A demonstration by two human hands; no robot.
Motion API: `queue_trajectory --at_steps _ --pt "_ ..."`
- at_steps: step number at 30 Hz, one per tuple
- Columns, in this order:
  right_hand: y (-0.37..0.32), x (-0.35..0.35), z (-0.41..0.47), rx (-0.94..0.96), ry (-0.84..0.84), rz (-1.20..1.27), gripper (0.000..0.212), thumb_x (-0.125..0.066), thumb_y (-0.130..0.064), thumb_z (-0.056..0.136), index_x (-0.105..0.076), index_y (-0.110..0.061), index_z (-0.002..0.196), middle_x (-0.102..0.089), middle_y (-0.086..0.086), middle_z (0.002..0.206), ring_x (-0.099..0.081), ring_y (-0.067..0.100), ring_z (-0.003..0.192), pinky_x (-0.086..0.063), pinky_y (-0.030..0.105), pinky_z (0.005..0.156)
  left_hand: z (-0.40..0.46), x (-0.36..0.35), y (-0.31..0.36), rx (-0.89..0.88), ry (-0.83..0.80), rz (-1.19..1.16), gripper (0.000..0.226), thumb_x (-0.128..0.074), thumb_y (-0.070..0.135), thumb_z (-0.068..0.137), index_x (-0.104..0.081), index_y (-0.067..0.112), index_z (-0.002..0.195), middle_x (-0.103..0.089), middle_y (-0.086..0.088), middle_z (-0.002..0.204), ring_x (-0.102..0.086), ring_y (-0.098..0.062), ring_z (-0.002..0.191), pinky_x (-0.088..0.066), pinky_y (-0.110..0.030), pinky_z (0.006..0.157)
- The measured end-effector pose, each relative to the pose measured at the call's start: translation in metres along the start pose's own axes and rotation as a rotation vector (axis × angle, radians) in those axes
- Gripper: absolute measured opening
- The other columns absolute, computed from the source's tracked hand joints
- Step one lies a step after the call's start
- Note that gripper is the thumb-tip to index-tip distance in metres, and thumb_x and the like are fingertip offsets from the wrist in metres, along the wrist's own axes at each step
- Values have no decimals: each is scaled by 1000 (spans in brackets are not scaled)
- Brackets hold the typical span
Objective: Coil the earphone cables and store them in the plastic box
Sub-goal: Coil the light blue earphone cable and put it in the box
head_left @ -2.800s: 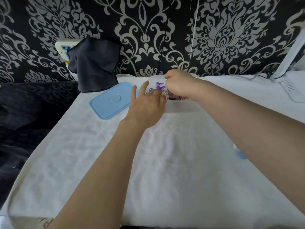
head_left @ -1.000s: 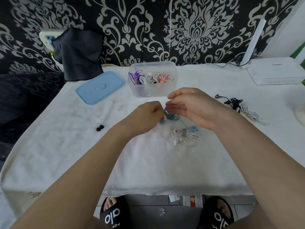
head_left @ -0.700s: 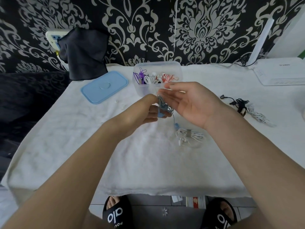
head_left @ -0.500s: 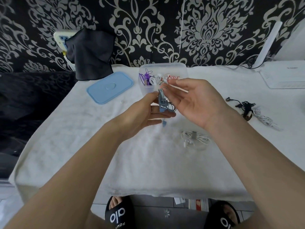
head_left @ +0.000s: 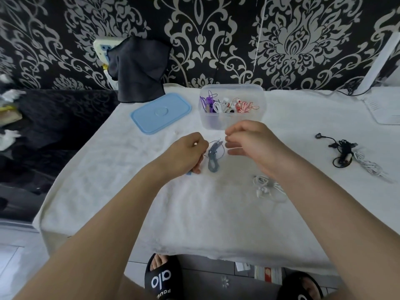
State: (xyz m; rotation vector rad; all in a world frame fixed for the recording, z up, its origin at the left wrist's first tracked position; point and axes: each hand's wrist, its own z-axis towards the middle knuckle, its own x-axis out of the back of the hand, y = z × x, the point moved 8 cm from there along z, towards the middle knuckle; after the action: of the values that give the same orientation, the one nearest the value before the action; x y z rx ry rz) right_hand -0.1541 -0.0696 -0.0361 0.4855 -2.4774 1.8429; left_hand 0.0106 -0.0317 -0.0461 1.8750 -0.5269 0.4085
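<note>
White towel-like cloth covers the table; a dark grey cloth hangs at the far left edge, draped over a white wall socket on black-and-silver damask wallpaper. White flat device sits at the far right of the table, with a white upright bar leaning near it against the wall. Below the near table edge, two black slippers with white lettering, left and right, rest on a grey tiled floor.
</note>
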Motion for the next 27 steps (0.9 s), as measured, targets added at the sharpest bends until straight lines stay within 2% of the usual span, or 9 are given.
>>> queue_trajectory --at_steps 1,3,7,10,13,17,21,25,27 --pt "-1 1 0 45 18 -147 21 -55 -5 91 -69 -13 104 -70 10 108 -68 25 103 -58 39 91 -1 1 0 -2 0 -27 23 -44 24 103 -52 13 84 -55 -2 67 -52 -12 48 -58 -34 59" --pt "-7 -4 -1 151 13 -319 29 -55 -7 89 -68 -22 111 -68 -3 112 -64 16 107 -53 38 96 -5 2 2 -4 -10 -84 22 -44 21 103 -52 13 85 -56 -4 70 -49 -14 51 -52 -24 51" --pt "-13 -33 -7 185 -274 -210 52 -53 3 90 -57 -22 136 -60 -4 133 -53 2 124 -45 12 91 -10 5 7 -14 -59 -183 19 -43 19 103 -52 13 87 -62 -4 78 -50 -17 58 -48 -28 53" --pt "-6 -44 -8 185 -391 -233 67 -60 3 85 -49 -30 143 -51 -12 145 -40 -5 135 -39 19 101 -14 10 9 -18 -91 -229 19 -41 19 101 -50 14 85 -69 0 78 -47 -16 55 -40 -25 47" --pt "-5 -46 -10 219 -437 -276 76 -69 -4 79 -46 -43 140 -45 -20 148 -34 -7 138 -37 18 95 -17 10 12 -19 -135 -271 20 -39 16 99 -47 10 82 -73 -7 85 -44 -17 52 -37 -26 45" --pt "-13 -47 -16 267 -432 -276 62 -76 -4 74 -55 -34 123 -57 -18 132 -46 -8 128 -41 18 92 -18 8 14 -15 -179 -316 24 -39 12 100 -54 3 83 -74 -14 89 -55 -21 57 -50 -29 52" --pt "-11 -50 -15 243 -399 -291 50 -77 -4 76 -56 -24 117 -70 -4 102 -69 18 97 -54 29 80 -15 14 14 -36 -159 -332 28 -40 8 100 -50 5 74 -70 -15 79 -62 -25 60 -54 -29 56" --pt "-8 -52 -12 225 -423 -264 33 -75 -5 82 -63 -17 111 -66 4 80 -65 19 75 -49 34 72 -12 21 7 -35 -122 -291 22 -45 8 101 -53 5 81 -67 -10 72 -63 -23 61 -54 -26 56" --pt "-7 -51 -9 198 -429 -246 25 -71 -2 85 -65 -13 107 -66 6 78 -71 23 78 -50 34 75 -10 24 2 -44 -105 -231 19 -47 9 103 -56 5 87 -70 -10 77 -63 -20 61 -53 -25 58"
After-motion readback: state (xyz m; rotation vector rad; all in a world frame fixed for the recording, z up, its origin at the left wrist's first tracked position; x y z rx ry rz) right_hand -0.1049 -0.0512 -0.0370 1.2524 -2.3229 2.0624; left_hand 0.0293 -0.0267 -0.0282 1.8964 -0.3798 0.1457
